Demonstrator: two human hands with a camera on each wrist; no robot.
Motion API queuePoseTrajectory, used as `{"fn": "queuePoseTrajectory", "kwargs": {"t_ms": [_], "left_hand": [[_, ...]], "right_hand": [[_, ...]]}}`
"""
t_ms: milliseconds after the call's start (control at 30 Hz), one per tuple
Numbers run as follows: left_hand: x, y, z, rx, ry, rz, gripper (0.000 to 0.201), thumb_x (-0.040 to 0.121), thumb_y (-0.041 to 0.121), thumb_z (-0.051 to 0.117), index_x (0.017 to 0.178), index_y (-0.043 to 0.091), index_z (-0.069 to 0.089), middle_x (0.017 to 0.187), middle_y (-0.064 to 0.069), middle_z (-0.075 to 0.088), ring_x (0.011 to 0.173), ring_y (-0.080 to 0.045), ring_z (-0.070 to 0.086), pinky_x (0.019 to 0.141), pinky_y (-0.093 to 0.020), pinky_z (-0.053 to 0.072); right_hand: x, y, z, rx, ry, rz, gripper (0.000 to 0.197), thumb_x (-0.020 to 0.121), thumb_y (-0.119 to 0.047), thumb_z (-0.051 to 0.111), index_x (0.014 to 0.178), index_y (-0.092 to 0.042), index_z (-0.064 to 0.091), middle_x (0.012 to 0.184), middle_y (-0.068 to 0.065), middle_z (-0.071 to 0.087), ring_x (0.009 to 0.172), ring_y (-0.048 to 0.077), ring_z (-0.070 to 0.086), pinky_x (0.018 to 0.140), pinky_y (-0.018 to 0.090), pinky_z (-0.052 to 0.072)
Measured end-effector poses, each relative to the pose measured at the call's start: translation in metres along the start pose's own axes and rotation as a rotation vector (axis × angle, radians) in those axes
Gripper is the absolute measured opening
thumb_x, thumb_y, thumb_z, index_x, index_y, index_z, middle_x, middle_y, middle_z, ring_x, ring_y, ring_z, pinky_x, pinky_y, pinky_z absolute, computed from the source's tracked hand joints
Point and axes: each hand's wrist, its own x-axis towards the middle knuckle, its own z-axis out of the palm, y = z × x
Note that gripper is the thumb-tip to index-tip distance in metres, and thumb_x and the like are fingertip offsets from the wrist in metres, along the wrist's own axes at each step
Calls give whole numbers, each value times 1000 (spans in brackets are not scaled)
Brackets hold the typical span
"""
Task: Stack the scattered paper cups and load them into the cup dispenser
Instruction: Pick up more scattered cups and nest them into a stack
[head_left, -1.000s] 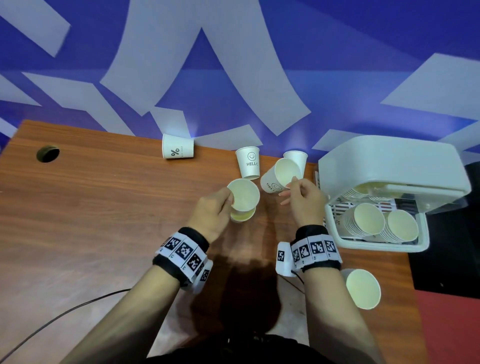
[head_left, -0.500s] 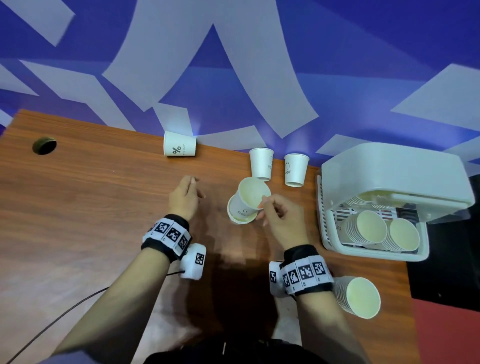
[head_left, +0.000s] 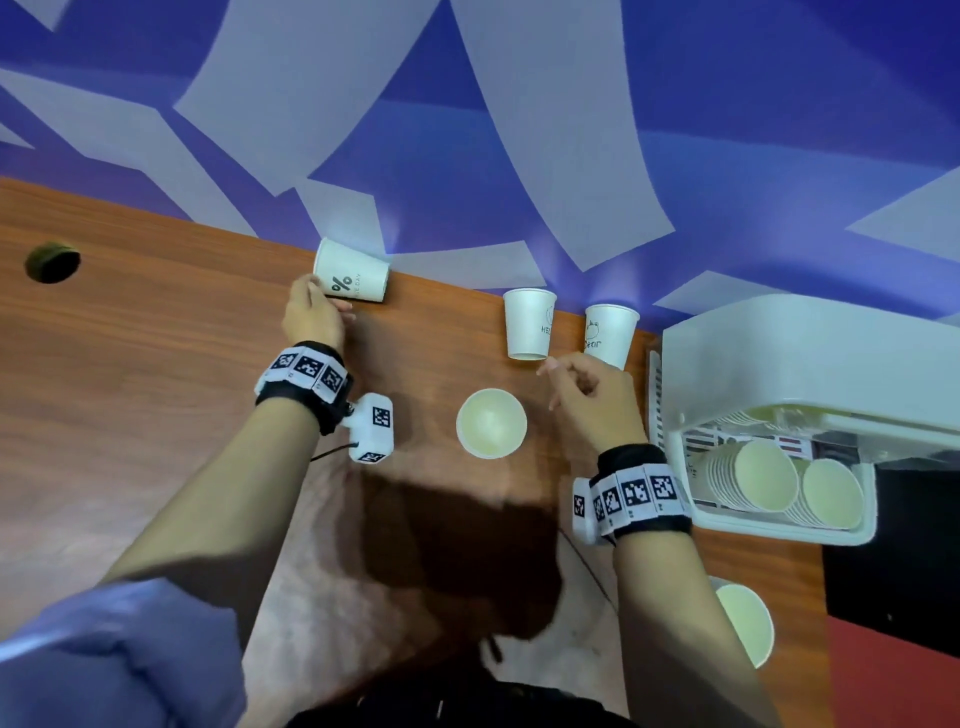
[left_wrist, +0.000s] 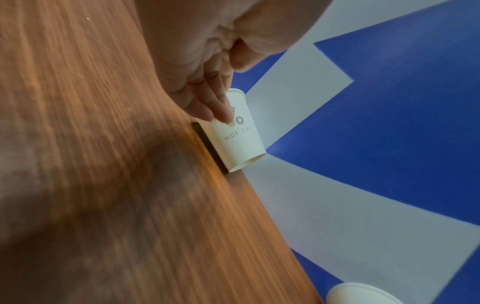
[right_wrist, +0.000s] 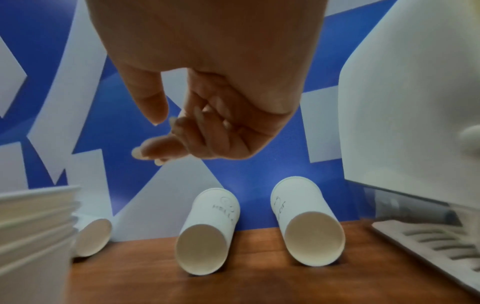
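Head view: left hand (head_left: 311, 317) is reaching to the far table edge and touching the "%" cup (head_left: 352, 278), which is lying on its side by the blue wall. Right hand (head_left: 592, 400) is hovering w/ loosely curled fingers, holding nothing, just short of two inverted cups, the "HELLO" cup (head_left: 529, 325) and the "Dear" cup (head_left: 609, 335). The stack (head_left: 491, 423) is standing mouth-up on the wooden table (head_left: 156, 364) btwn both arms. The cup dispenser (head_left: 810, 374) is sitting at the right w/ two rows of cups already inside; another cup stack (head_left: 745, 623) is lying near the front right edge.

Left wrist view: fingers (left_wrist: 210, 102) are lying fairly straight on the cup's side near its rim; thumb is sitting off the cup, so no closed grip showing yet.

Right wrist view: hand is empty, thumb and fingers apart, both inverted cups below and ahead; stack's rims are showing at left.

Risks, as I judge: the "%" cup is round, light and right at the edge, so a push w/o a pinch could be rolling it off the back. A hard squeeze could be crushing the paper wall, making nesting jam. Right arm swinging back could be tipping the freestanding stack.
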Motion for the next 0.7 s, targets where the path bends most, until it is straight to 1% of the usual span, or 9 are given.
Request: {"fn": "queuePoseTrajectory", "kwargs": {"t_ms": [67, 133, 233, 333, 433, 500, 567, 633, 700], "left_hand": [[5, 3, 1, -34, 35, 23, 25, 98, 16, 25, 96, 14, 50, 58, -2, 55, 35, -2, 51, 61, -31, 51], [6, 5, 0, -71, 57, 32, 26, 99, 16, 23, 88, 18, 47, 58, -3, 53, 34, -1, 50, 53, -24, 50], [8, 6, -3, -89, 103, 34, 25, 99, 19, 22, 90, 21, 45, 57, -2, 53, 37, -4, 51, 51, -21, 49], [11, 3, -4, -108, 108, 16, 23, 99, 18, 22, 101, 20, 45, 58, -2, 55, 42, -8, 52, 51, -19, 49], [15, 0, 0, -155, 29, -54, 26, 96, 12, 25, 97, 16, 50, 60, -5, 59, 41, -7, 54, 48, -19, 50], [16, -2, 1, -197, -25, -112, 27, 94, 9, 27, 85, 15, 52, 53, -4, 63, 39, -8, 55, 45, -19, 50], [13, -1, 3, -239, -74, -149, 29, 92, 5, 27, 75, 14, 50, 45, -1, 64, 37, -10, 56, 45, -19, 50], [10, 1, 2, -245, -116, -149, 30, 91, 3, 28, 71, 12, 49, 44, 0, 65, 37, -11, 58, 48, -19, 51], [5, 3, 0, -247, -143, -123, 30, 92, 5, 29, 71, 12, 49, 45, 0, 65, 39, -12, 59, 52, -20, 52]], "right_hand": [[16, 4, 0, -51, 4, 22, 23, 92, -33, 56, 79, -18, 70, 59, 2, 65, 68, 21, 63, 72, 30, 49], [28, 7, 2, -78, 22, 51, 23, 93, -31, 54, 81, -19, 69, 61, -3, 66, 73, 16, 63, 70, 25, 46], [46, 7, 10, -107, 23, 68, 15, 92, -23, 54, 89, -20, 68, 74, -3, 68, 81, 16, 64, 74, 19, 46], [60, 4, 18, -171, -6, 73, 17, 90, -19, 58, 104, -15, 67, 86, 1, 65, 89, 20, 61, 87, 32, 49], [71, 1, 27, -288, -27, 26, 32, 88, -20, 62, 120, -16, 60, 85, 0, 60, 97, 23, 58, 92, 40, 47], [77, -2, 34, -368, -61, 2, 44, 88, -25, 63, 130, -18, 52, 90, 0, 58, 100, 25, 56, 93, 40, 46], [82, -4, 39, -420, -88, 9, 54, 89, -31, 62, 139, -22, 43, 104, 6, 59, 103, 26, 56, 93, 40, 47], [86, -6, 44, -475, -115, 16, 60, 91, -34, 60, 145, -25, 35, 116, 11, 57, 107, 27, 56, 94, 41, 48], [89, -7, 47, -510, -155, 20, 65, 92, -34, 60, 148, -26, 29, 119, 12, 56, 109, 28, 56, 96, 40, 48]]}}
